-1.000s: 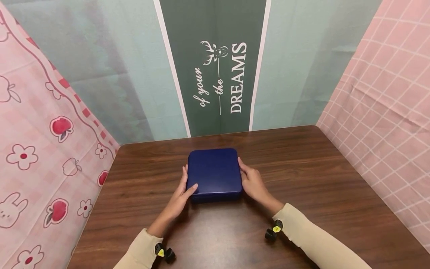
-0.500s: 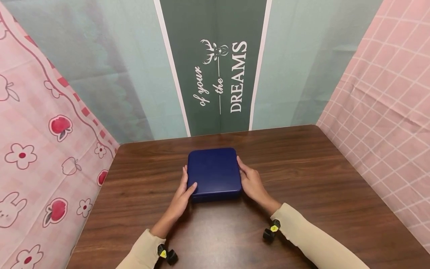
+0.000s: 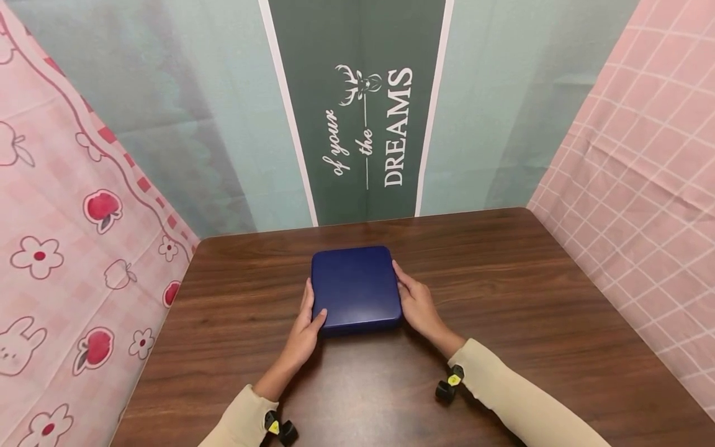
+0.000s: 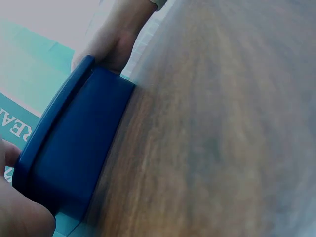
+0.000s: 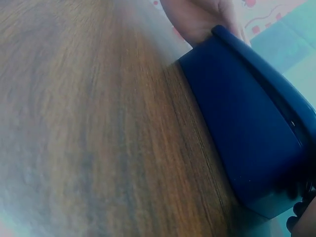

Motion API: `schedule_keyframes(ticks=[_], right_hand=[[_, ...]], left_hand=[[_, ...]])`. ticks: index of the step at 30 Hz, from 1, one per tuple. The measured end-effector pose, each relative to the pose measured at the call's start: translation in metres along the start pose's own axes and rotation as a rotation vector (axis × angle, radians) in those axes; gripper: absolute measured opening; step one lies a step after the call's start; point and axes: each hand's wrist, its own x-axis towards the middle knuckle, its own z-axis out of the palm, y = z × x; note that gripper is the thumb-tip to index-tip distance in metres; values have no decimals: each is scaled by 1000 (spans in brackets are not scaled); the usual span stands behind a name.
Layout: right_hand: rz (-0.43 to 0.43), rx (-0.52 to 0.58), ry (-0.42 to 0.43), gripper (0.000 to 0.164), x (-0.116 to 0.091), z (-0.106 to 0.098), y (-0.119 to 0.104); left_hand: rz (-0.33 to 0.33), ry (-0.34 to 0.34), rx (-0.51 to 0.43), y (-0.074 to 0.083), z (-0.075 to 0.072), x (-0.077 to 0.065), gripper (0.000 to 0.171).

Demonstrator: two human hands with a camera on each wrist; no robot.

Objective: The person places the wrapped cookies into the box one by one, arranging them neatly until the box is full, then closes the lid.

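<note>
A square, dark blue lidded box with rounded corners lies flat on the brown wooden table. My left hand grips its near left corner, the thumb on the lid's edge and the fingers along the left side. On the opposite side, my right hand holds the right wall, its index finger stretched toward the far corner. Both wrist views show the box's front wall low on the table, with the lid's rim overhanging it. What the box contains is hidden.
A green and teal curtain with white lettering hangs behind the table's far edge. Pink patterned cloth borders the left side, pink checked cloth the right. Each sleeve carries a small black wrist camera.
The box has turned very slightly, and its lid's near edge sits a touch lower in view. Both hands keep their places on it; the left thumb has slid slightly toward the near edge.
</note>
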Motion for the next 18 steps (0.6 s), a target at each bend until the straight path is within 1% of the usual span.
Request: schedule_keyframes(ticks=[4,7,8,13,15,18], right_hand=[[39,41,7,43,2,1,-1],[78,59,34,43,11,0,-3],[92,69,42,44,15,0,-4],[175,201,47,52,46,-2,-4],[213,247,28,56,58,-2,-2],[262,257,-17,58,71,0,4]], left_hand=[[-1,6,8,-1,1,0,72],[-6,10,14,-1,1,0,72],[-9,12,15,-1,1,0,71],[-20,27,22,-1,3,0,71],[-28,38,24,0,3,0,71],[-35,51,29,1,5,0,71]])
